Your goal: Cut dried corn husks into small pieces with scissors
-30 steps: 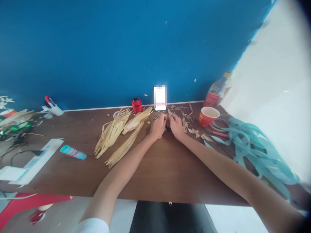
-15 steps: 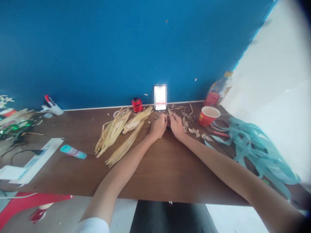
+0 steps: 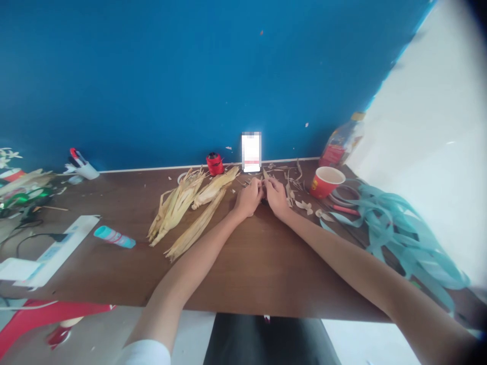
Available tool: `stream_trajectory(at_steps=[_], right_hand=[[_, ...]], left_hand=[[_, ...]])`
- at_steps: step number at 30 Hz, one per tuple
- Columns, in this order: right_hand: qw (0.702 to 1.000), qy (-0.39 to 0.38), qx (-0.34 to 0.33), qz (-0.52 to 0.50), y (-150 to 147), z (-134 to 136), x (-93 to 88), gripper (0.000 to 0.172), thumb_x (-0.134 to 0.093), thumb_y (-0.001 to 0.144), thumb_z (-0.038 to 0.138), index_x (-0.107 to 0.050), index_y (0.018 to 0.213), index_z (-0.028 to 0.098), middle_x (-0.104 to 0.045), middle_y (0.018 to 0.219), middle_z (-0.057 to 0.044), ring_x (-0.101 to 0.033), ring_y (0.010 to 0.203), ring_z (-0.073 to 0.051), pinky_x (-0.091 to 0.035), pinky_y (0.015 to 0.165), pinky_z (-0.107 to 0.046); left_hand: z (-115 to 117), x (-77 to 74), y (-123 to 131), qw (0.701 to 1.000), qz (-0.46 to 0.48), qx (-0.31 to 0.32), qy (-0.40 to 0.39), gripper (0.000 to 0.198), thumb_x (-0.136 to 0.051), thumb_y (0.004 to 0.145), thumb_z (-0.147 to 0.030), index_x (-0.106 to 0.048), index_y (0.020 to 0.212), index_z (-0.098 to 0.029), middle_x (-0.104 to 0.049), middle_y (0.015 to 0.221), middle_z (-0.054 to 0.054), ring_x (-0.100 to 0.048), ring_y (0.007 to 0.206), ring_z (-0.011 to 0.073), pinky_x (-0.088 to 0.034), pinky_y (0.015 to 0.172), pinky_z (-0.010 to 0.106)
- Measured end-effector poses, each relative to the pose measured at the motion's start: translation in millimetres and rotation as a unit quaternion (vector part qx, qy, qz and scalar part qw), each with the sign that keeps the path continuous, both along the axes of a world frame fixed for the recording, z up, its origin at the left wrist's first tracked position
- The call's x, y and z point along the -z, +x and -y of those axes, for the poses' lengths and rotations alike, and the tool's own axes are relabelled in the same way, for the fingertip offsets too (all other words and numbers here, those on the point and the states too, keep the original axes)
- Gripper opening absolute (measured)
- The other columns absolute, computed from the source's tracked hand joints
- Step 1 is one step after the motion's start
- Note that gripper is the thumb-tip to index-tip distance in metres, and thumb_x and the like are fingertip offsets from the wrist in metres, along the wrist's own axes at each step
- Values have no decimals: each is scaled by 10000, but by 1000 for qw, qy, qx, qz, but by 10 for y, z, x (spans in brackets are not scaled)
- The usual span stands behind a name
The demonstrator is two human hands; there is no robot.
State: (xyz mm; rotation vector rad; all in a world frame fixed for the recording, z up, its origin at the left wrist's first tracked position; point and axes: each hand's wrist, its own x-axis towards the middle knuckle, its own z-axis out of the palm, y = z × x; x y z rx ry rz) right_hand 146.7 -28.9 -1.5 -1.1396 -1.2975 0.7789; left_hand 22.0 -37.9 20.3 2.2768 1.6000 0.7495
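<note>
Corn husk sliver is poking up at frame centre between the left hand and right hand, which are curling nearly closed over small fiddly work, their exact grip hidden, while husk bundles are lying just left.

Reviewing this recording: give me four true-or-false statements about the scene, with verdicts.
The left hand and right hand meet near the middle of the table. True.
The corn husks lie to the right of the hands. False: they lie to the left of them.
A red spool stands beside the phone. True.
The teal ribbons lie at the left end of the table. False: they lie at its right end.
</note>
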Motion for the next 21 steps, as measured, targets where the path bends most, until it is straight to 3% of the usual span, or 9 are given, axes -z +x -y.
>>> stream_trajectory(at_steps=[10, 21], right_hand=[[1000, 8, -6, 5, 1, 15, -15, 272, -436, 874, 371, -534, 670, 219, -495, 618, 25, -460, 606, -151, -364, 599, -281], [1000, 11, -3, 18, 0, 13, -3, 273, -445, 865, 377, -551, 680, 206, -511, 636, 19, -471, 644, -156, -362, 607, -276]], left_hand=[[-11, -4, -17, 998, 49, 23, 27, 179, -435, 965, -291, -563, 1068, -219, -706, 1053, 70, -660, 961, 213, -462, 818, 307], [-35, 32, -22, 995, 86, 27, 38, 134, -512, 921, -297, -582, 1005, -221, -709, 955, 59, -658, 882, 217, -446, 764, 299]])
